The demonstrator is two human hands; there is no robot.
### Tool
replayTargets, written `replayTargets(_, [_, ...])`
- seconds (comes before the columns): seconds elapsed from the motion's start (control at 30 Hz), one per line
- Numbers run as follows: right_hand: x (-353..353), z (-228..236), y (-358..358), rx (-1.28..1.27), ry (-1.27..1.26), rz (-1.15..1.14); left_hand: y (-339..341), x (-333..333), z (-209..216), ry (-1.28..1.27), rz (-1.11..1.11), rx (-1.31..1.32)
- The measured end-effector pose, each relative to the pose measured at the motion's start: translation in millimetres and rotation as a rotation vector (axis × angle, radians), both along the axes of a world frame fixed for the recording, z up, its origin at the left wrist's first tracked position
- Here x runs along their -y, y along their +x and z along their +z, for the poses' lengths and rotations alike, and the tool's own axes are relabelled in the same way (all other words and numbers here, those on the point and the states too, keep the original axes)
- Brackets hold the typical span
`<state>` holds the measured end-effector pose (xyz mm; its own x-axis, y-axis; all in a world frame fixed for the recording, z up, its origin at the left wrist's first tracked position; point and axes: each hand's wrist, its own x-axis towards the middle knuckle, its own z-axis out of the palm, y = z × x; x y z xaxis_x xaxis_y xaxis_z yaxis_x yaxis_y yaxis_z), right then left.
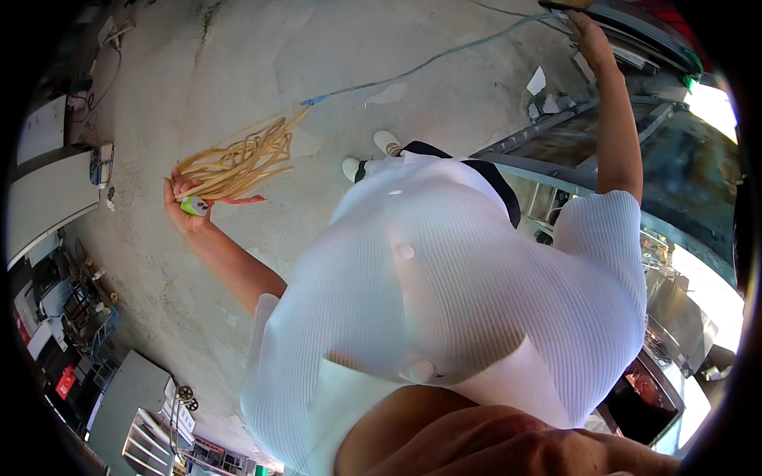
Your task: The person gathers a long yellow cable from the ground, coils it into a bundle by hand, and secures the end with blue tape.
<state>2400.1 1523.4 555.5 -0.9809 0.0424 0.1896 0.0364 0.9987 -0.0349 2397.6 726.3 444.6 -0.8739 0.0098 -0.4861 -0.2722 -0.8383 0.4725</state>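
Note:
My left hand [187,208], out to the left, is closed round a looped bundle of tan electric cable [238,163]. A green-and-white plug [194,205] sits against its palm, and a short red strip [240,200] hangs beside the loops. From the bundle a tan strand runs to a blue joint [315,100], where a grey-blue cable [444,54] continues to the far right. My right hand [589,36] is stretched out there, its fingers closed at the end of that grey-blue cable, near a dark-edged object. What exactly its fingertips pinch is small and partly hidden.
Below me lies a stained concrete floor [317,47]. Right of my legs stands a metal-framed table [540,143], with broken white pieces [537,81] beyond it. Along the left are a pale cabinet [48,198], a grey cabinet [131,404] and cluttered equipment.

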Motion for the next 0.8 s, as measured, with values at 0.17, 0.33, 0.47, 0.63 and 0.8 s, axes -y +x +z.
replayTargets(0.17, [44.5,-13.6,-9.0,0.224,-0.012,0.147,-33.8,-63.8,11.5,0.063,0.011,-0.106])
replayTargets(0.33, [111.9,-13.5,4.5,0.344,0.007,0.362,-50.6,-119.8,16.5,0.134,-0.105,-0.204])
replayTargets(0.47, [182.2,-13.0,13.3,0.538,-0.086,0.487,-49.6,-154.2,27.2,0.121,-0.114,-0.237])
replayTargets(0.63, [208.5,2.0,10.2,0.819,-0.434,0.575,-51.9,-222.7,28.3,0.072,-0.239,-0.206])
replayTargets(0.8, [226.7,17.6,-43.1,0.752,-0.786,0.79,-49.6,-279.8,37.2,-0.213,-0.576,-0.124])
